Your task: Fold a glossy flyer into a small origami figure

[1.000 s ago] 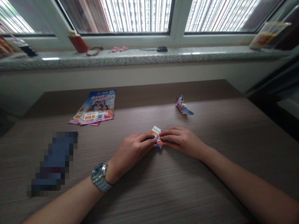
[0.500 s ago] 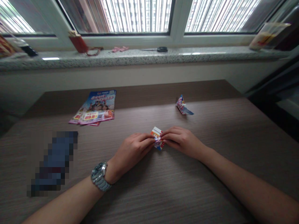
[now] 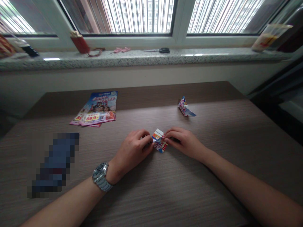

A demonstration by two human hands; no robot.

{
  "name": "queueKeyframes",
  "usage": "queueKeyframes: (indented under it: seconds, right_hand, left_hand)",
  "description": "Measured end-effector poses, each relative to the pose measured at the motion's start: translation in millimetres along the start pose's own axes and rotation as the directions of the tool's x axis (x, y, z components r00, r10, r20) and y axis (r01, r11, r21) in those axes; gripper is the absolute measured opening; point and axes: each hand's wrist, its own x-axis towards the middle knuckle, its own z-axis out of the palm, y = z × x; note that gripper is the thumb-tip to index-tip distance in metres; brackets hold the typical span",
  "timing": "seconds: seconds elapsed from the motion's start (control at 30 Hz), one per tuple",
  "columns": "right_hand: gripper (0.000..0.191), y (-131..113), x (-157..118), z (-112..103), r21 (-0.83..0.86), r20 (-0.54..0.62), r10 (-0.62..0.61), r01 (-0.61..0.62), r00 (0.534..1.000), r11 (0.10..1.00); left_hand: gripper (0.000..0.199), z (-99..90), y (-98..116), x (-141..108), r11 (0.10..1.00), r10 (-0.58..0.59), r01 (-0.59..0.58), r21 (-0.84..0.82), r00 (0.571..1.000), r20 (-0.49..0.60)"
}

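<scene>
A small folded piece of printed paper (image 3: 160,146), white, orange, blue and red, lies between my hands near the middle of the table. My left hand (image 3: 134,149), with a metal watch on its wrist, pinches the paper's left corner between thumb and fingers. From the right, my right hand (image 3: 184,140) pinches the opposite corner. Creases show across the paper's middle. Behind my right hand stands a folded paper shape (image 3: 185,107) in similar print, touched by neither hand.
Printed flyers (image 3: 99,108) lie stacked at the back left of the brown table (image 3: 146,101). A blurred dark blue object (image 3: 56,162) rests at the left. The windowsill (image 3: 132,60) behind holds scissors (image 3: 163,50), a red container (image 3: 80,43) and a clear cup (image 3: 268,37).
My left hand has shifted slightly left, with its fingers more bent. The fold in the paper's middle looks more open, and more of the paper shows between my hands.
</scene>
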Motion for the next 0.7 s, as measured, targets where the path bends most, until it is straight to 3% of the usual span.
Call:
queueKeyframes:
  seconds: [0.27,0.7]
  right_hand:
    - [0.012,-2.5,0.9,0.9,0.009,0.001,0.057,-0.057,0.998,0.998]
    - [0.009,-3.0,7.5,8.7,0.032,-0.083,0.172,-0.170,0.982,0.985]
  left_hand:
    - [0.010,-0.8,0.3,1.5,0.998,-0.050,0.048,0.034,0.997,0.066]
    - [0.015,7.1,-4.2,2.1,0.989,-0.146,0.146,-0.003,0.989,0.026]
